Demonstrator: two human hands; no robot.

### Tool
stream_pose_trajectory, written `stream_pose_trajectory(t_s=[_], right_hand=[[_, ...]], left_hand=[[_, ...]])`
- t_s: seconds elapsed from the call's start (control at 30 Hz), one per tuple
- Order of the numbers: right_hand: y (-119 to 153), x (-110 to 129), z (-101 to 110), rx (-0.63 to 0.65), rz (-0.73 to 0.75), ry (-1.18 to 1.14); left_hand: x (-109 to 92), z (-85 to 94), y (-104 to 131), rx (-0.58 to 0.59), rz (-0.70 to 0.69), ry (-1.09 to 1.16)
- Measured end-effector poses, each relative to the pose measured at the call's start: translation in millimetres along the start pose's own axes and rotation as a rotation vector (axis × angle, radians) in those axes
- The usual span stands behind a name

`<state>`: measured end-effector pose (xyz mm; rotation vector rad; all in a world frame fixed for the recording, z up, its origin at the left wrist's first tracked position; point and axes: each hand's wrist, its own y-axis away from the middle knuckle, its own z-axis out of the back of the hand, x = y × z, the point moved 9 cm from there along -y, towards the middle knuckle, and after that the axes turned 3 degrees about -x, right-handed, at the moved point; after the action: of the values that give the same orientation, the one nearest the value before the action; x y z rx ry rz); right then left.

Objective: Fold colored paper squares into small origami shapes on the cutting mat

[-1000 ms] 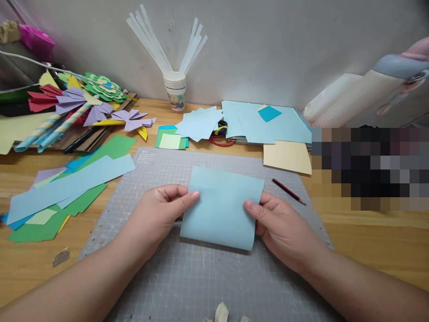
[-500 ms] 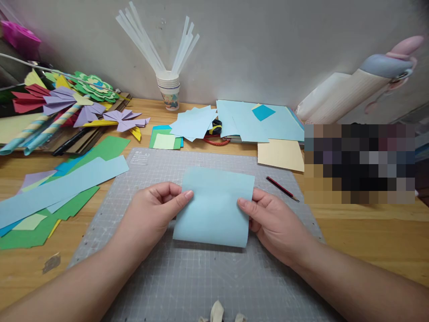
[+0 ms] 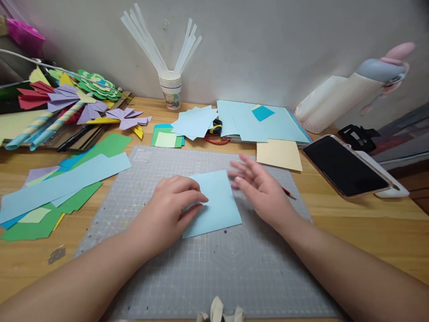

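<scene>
A light blue square of paper (image 3: 217, 203) lies flat on the grey cutting mat (image 3: 231, 281), turned slightly. My left hand (image 3: 179, 203) rests over the paper's left side, fingers bent and a little apart, without gripping it; the hand hides that edge. Just off the paper's right edge, my right hand (image 3: 258, 185) is raised with its fingers spread and slightly blurred, holding nothing. A red and black pencil (image 3: 288, 193) lies on the mat behind the right wrist, partly hidden.
Coloured paper strips (image 3: 67, 185) and folded paper flowers (image 3: 124, 117) lie at left. Cups with white sticks (image 3: 172, 91) stand by the wall. Light blue sheets (image 3: 241, 125) and a cream sheet (image 3: 279, 154) are at the back, a phone (image 3: 346, 165) at right.
The blue paper, held up between both hands before, now lies on the mat. Both hands have let go; my right hand has opened and moved up. The view has shifted slightly.
</scene>
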<state>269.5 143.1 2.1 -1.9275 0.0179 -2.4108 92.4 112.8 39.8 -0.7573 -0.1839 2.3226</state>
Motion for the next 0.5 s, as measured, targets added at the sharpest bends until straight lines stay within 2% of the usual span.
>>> stream_pose_trajectory(t_s=[0.07, 0.1, 0.13, 0.2, 0.27, 0.33, 0.43, 0.5], right_hand=[[6.4, 25.0, 11.8, -0.115, 0.261, 0.266], [13.4, 36.7, 7.7, -0.094, 0.374, 0.374], [21.8, 45.7, -3.1, -0.009, 0.466, 0.452], [43.7, 56.9, -35.3, 0.271, 0.597, 0.529], [66.3, 59.1, -64.9, 0.524, 0.643, 0.598], [82.0, 56.8, -83.7, 0.666, 0.631, 0.669], [96.8, 52.3, -96.2, 0.745, 0.615, 0.743], [104.4, 51.6, -98.6, 0.740, 0.642, 0.776]], left_hand=[[4.3, -2.2, -1.2, 0.018, -0.005, 0.009], [6.6, -2.6, -1.8, 0.025, -0.008, 0.013], [8.9, -3.2, -2.3, 0.036, -0.012, 0.016], [13.1, -4.7, -3.3, 0.063, -0.019, 0.022], [17.4, -6.7, -4.0, 0.090, -0.017, 0.025], [21.1, -8.7, -4.3, 0.112, -0.008, 0.025], [24.8, -10.9, -3.7, 0.136, 0.010, 0.024], [25.7, -11.8, -2.9, 0.148, 0.021, 0.025]])
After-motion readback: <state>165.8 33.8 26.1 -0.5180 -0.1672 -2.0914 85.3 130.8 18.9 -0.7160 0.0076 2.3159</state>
